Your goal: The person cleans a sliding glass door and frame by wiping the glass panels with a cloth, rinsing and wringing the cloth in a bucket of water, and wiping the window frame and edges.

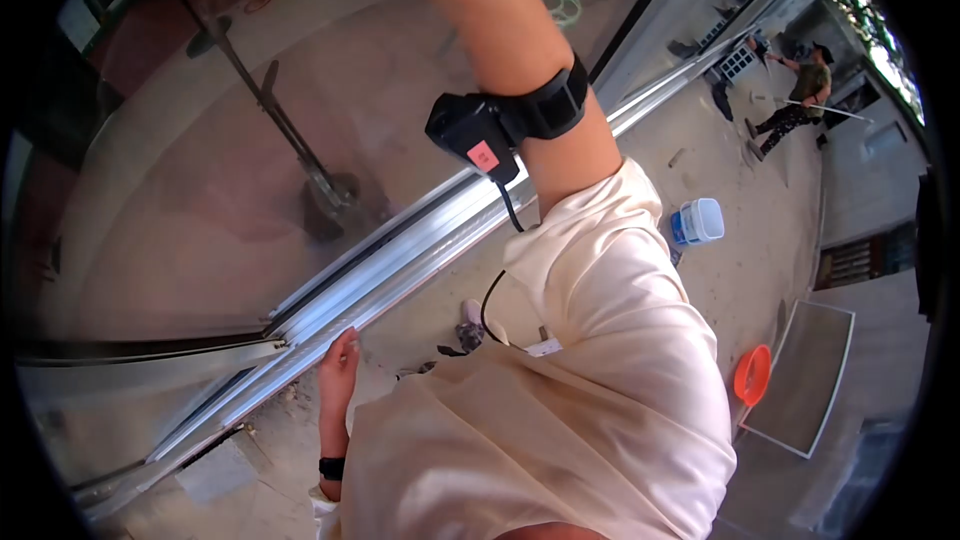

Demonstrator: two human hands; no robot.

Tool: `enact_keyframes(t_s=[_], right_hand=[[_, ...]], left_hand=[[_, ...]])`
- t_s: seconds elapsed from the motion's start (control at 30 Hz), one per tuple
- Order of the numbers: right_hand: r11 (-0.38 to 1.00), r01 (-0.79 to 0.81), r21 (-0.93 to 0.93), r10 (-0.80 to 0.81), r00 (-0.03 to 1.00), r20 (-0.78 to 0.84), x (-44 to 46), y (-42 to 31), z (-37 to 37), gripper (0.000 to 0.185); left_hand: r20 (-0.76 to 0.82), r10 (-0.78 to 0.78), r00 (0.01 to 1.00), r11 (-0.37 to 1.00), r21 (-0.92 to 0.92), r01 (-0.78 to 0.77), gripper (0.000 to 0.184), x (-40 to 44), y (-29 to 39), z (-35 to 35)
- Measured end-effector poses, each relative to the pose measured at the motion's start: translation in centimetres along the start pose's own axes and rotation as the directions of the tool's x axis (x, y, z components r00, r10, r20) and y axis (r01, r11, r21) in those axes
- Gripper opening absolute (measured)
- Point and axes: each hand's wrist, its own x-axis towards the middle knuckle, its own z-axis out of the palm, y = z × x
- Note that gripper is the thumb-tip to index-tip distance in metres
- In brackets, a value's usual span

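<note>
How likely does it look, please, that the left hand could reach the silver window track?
Probably yes: the left hand appears right beside the silver window track, with nothing visible between them; whether they touch is unclear.

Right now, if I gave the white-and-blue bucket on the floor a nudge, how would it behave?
The bucket would probably stay stiff, judging by its crisp outline. Its plastic-looking sides suggest it's light if empty, though I can't make out its contents. The floor around it looks flat, so a low push might slide it.
</note>
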Motion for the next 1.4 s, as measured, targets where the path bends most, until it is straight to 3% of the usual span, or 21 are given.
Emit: enact_keyframes(t_s=[0.03, 0.07, 0.13, 0.23, 0.27, 0.33, 0.37, 0.43, 0.53, 0.6, 0.73, 0.8, 0.9, 1.03, 1.17, 1.2, 1.23, 1.33, 1.4], right_hand=[[0.88, -0.106, 0.463, 0.051, 0.99, 0.13, -2.0, -0.9, 0.0, 0.055], [0.633, -0.259, 0.73, 0.1, 0.962, 0.254, -4.1, -1.8, 0.0, 0.054], [0.937, 0.065, 0.343, 0.017, 0.973, -0.231, -9.6, -4.3, 2.4, 0.059], [0.896, 0.263, 0.357, -0.266, 0.963, -0.042, -21.3, -7.9, 6.2, 0.062], [0.845, 0.255, 0.469, -0.272, 0.962, -0.032, -24.6, -8.8, 6.8, 0.065], [0.782, 0.354, 0.514, -0.436, 0.899, 0.044, -29.7, -9.5, 8.3, 0.062], [0.781, 0.355, 0.515, -0.436, 0.899, 0.042, -30.8, -9.4, 8.7, 0.062], [0.676, 0.391, 0.625, -0.582, 0.804, 0.126, -32.4, -9.0, 8.3, 0.059], [0.595, 0.453, 0.664, -0.666, 0.74, 0.092, -31.9, -8.0, 8.9, 0.057], [0.564, 0.549, 0.616, -0.759, 0.639, 0.126, -28.6, -6.7, 7.7, 0.056], [0.697, 0.617, 0.365, -0.658, 0.753, -0.016, -14.7, -4.4, 4.3, 0.058], [0.763, 0.623, 0.173, -0.587, 0.78, -0.218, -5.3, -2.1, 1.9, 0.053], [0.828, 0.553, -0.092, -0.485, 0.626, -0.611, 7.1, 2.0, 0.8, 0.05], [0.851, 0.451, -0.269, -0.498, 0.529, -0.687, 6.5, 0.0, 2.9, 0.049], [0.842, 0.499, -0.206, -0.514, 0.624, -0.588, -6.0, -9.5, 4.1, 0.045], [0.837, 0.546, 0.034, -0.504, 0.794, -0.341, -9.4, -11.3, 3.4, 0.053], [0.82, 0.503, 0.271, -0.511, 0.858, -0.048, -12.8, -12.8, 3.5, 0.063], [0.59, 0.748, 0.302, -0.801, 0.59, 0.103, -24.3, -16.1, 7.6, 0.06], [0.442, 0.798, 0.409, -0.897, 0.405, 0.178, -30.1, -17.4, 9.4, 0.062]], left_hand=[[0.029, -0.015, 0.999, 1.0, -0.004, 0.015, 0.036, -0.2, -0.4, 0.2], [0.056, -0.028, 0.998, 1.0, -0.009, 0.028, 0.037, -0.4, -0.8, 0.4], [0.076, -0.056, 0.996, 0.998, 0.017, 0.055, 0.037, -0.8, -1.3, 0.8], [0.072, -0.077, 0.994, 0.997, 0.022, 0.076, 0.035, -0.4, -0.5, 1.7], [0.049, -0.078, 0.996, 0.997, 0.002, 0.078, 0.032, -0.3, 0.0, 1.8], [0.041, -0.075, 0.996, 0.997, -0.031, 0.076, 0.032, -0.1, 1.1, 1.8], [0.033, -0.075, 0.997, 0.995, -0.064, 0.077, 0.033, -0.2, 1.3, 1.8], [0.013, -0.069, 0.998, 0.995, -0.077, 0.07, 0.033, -0.8, 1.3, 1.7], [-0.026, -0.078, 0.997, 0.994, -0.072, 0.076, 0.033, -2.0, 0.3, 1.1], [-0.087, -0.094, 0.992, 0.995, -0.047, 0.09, 0.034, -3.8, -1.3, 0.6], [-0.165, -0.095, 0.982, 0.995, -0.012, 0.094, 0.034, -5.4, 0.0, -1.0], [-0.188, -0.029, 0.982, 0.998, 0.051, 0.039, 0.034, -5.3, 0.4, -2.2], [-0.24, -0.016, 0.971, 1.0, -0.004, 0.015, 0.035, -4.8, 1.2, -3.2], [-0.247, -0.023, 0.969, 0.999, -0.049, 0.011, 0.034, -4.5, 1.8, -2.9], [-0.229, -0.065, 0.971, 0.998, -0.036, 0.058, 0.033, -4.9, 1.0, -2.7], [-0.206, -0.067, 0.976, 0.998, -0.006, 0.068, 0.033, -5.2, 0.9, -2.4], [-0.216, -0.08, 0.973, 0.997, -0.007, 0.08, 0.033, -5.4, 1.0, -2.3], [-0.241, -0.08, 0.967, 0.996, 0.029, 0.089, 0.033, -5.4, 1.4, -2.7], [-0.265, -0.084, 0.961, 0.996, 0.014, 0.091, 0.033, -5.6, 2.1, -2.5]])
